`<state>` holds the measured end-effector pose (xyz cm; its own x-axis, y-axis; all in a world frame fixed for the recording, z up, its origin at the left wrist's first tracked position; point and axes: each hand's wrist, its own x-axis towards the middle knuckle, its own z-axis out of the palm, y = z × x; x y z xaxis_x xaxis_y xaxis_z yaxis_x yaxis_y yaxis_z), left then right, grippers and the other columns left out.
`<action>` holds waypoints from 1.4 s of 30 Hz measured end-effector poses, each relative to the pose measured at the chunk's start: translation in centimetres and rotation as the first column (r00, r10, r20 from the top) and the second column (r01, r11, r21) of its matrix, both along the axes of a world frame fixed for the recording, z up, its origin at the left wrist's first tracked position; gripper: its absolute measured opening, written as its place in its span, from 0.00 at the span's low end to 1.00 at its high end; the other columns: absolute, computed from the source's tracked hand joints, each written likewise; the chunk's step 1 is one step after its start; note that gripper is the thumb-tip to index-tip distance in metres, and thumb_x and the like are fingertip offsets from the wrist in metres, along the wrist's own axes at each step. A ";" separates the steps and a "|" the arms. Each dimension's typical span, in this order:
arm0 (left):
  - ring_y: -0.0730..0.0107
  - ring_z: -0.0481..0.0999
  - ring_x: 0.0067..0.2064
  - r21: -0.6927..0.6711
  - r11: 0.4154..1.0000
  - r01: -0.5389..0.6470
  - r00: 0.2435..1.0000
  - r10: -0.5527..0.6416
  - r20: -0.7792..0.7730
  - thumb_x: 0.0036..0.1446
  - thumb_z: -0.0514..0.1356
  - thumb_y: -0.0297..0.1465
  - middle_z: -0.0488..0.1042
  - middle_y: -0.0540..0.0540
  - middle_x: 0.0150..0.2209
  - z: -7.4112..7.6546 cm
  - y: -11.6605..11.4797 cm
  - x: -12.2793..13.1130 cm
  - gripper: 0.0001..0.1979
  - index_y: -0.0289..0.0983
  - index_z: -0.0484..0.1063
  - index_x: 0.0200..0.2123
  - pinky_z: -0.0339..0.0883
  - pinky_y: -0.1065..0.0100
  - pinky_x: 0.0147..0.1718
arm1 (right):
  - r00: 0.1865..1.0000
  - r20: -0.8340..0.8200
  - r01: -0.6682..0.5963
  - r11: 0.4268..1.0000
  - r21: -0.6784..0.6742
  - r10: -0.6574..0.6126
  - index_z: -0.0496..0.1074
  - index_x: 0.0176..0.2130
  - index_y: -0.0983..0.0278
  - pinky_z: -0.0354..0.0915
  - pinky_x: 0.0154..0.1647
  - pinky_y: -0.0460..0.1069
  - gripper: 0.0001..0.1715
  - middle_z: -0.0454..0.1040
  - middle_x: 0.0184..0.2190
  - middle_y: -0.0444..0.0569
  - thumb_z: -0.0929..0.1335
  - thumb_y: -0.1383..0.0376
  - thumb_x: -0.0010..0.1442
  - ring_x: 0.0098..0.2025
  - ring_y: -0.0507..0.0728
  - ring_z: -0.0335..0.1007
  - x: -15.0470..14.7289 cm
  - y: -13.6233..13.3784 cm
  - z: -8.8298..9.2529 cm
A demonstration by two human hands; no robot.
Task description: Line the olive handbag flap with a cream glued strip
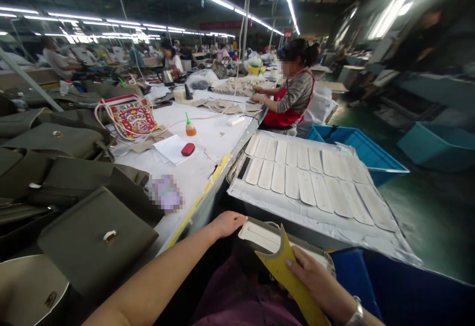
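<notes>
My left hand (229, 223) closes its fingers on the left end of a bag piece (261, 235) with a pale panel and dark edges, which lies across my lap. In my right hand (309, 272) is a yellow strip (284, 271) with a curved, notched upper end, the thumb pressed on its face. The strip stands tilted in front of the bag piece and hides part of it.
Dark green bags (98, 242) are piled at the left. A white table (208, 153) holds a glue bottle (190, 127) and a red case (188, 149). Pale pieces lie in rows on a board (237, 187) at right, near blue bins (365, 150). A person (297, 93) works beyond.
</notes>
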<state>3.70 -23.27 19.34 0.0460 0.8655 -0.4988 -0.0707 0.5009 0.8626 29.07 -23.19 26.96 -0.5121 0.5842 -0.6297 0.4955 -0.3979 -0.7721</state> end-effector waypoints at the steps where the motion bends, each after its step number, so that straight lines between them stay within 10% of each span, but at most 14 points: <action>1: 0.70 0.69 0.24 -0.027 0.999 0.024 1.000 -0.023 0.016 0.49 0.62 0.40 0.73 0.49 0.23 0.1 -0.4 -0.1 0.14 0.37 0.77 0.34 0.61 0.70 0.26 | 0.997 -0.016 0.071 0.996 -0.061 -0.072 0.61 0.41 0.61 0.66 0.26 0.51 0.21 0.74 0.30 0.50 0.61 0.48 0.55 0.28 0.59 0.71 -0.7 -1.0 -0.4; 5: 0.69 0.73 0.23 -0.153 0.985 0.083 0.978 -0.051 0.201 0.57 0.50 0.51 0.75 0.46 0.33 0.2 -2.5 0.5 0.32 0.44 0.54 0.61 0.63 0.69 0.23 | 0.945 -0.096 0.287 0.933 -0.218 -0.313 0.57 0.42 0.60 0.65 0.23 0.50 0.23 0.73 0.28 0.47 0.64 0.48 0.53 0.27 0.59 0.72 -3.2 -4.0 -2.2; 13: 0.59 0.69 0.52 -0.042 0.987 -0.156 0.739 0.145 0.658 0.60 0.45 0.51 0.68 0.41 0.52 -1.4 -3.2 3.1 0.29 0.40 0.58 0.58 0.61 0.60 0.49 | 0.823 -0.133 0.475 0.797 -0.372 -0.552 0.58 0.36 0.60 0.67 0.27 0.52 0.18 0.73 0.26 0.43 0.66 0.52 0.52 0.28 0.59 0.73 -6.5 -5.9 -3.8; 25: 0.54 0.60 0.59 0.047 0.973 -0.226 0.699 0.128 0.703 0.55 0.48 0.56 0.63 0.41 0.57 -2.7 -4.1 2.8 0.35 0.39 0.62 0.56 0.49 0.57 0.58 | 0.721 -0.024 0.517 0.562 -0.646 -0.692 0.68 0.37 0.67 0.68 0.34 0.52 0.23 0.75 0.31 0.55 0.63 0.49 0.56 0.33 0.60 0.75 -9.9 -6.7 -3.8; 35: 0.54 0.52 0.63 0.060 0.961 -0.269 0.708 0.155 0.689 0.54 0.49 0.56 0.59 0.43 0.60 -3.0 -4.0 3.3 0.34 0.39 0.65 0.55 0.43 0.60 0.61 | 0.769 -0.243 0.290 0.661 -0.692 -0.591 0.71 0.35 0.65 0.66 0.37 0.51 0.24 0.76 0.29 0.51 0.65 0.47 0.54 0.29 0.56 0.73 -9.5 -5.4 -4.8; 42: 0.56 0.60 0.58 0.047 0.977 -0.208 0.820 0.148 0.553 0.60 0.42 0.52 0.63 0.42 0.56 -3.3 -3.3 3.1 0.30 0.38 0.64 0.54 0.48 0.61 0.59 | 0.683 -0.171 0.362 0.532 -0.765 -0.710 0.70 0.32 0.66 0.66 0.33 0.51 0.26 0.76 0.30 0.53 0.69 0.45 0.48 0.33 0.61 0.74 -10.0 -5.8 -5.1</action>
